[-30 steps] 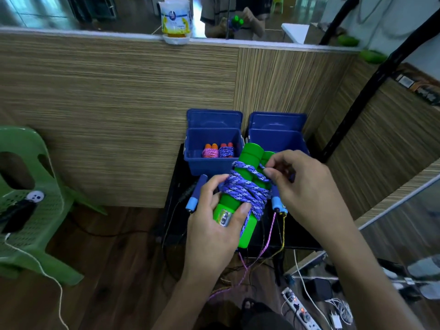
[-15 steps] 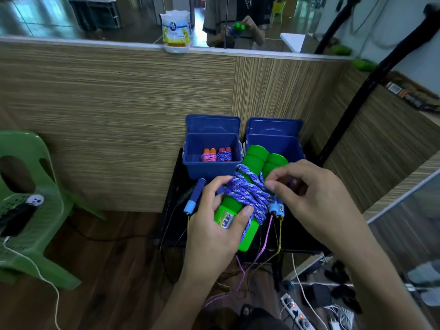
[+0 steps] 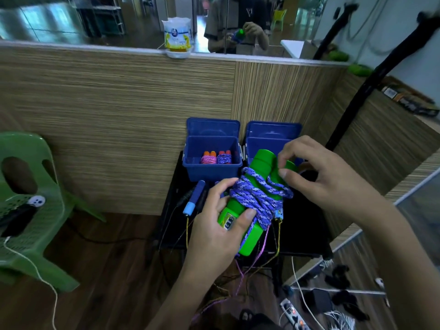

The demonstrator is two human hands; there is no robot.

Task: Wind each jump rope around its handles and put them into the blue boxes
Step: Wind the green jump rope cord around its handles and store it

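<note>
The right hand [image 3: 333,184], which half a second ago was pinching the purple cord against the handles, has lifted a little toward the far right, and its fingers [image 3: 284,173] now hover loosely curled just above the far ends of the green handles [image 3: 262,163]; whether a fingertip touches the plastic cannot be told, but no cord is plainly held between them. That suggests the last turn has just been tucked and the winding of this rope is close to done, though one loop of the purple rope [image 3: 257,198] stands slack on the right side of the bundle and a short tail hangs below it, so the wrap may need one more snugging before it goes in a box. The left hand [image 3: 221,229] grips the near end of the paired handles, thumb pressed across the front over the small counter window and the other fingers curled round the back, holding the bundle tilted in the air above the black counter [image 3: 302,236]. The bundle sits just near of the right blue box [image 3: 266,139], which looks empty as far as can be seen; the left blue box [image 3: 212,167] already holds two wound ropes, one pink [image 3: 208,159] and one purple. A blue-handled rope [image 3: 194,198] lies unwound on the counter to the left.
</note>
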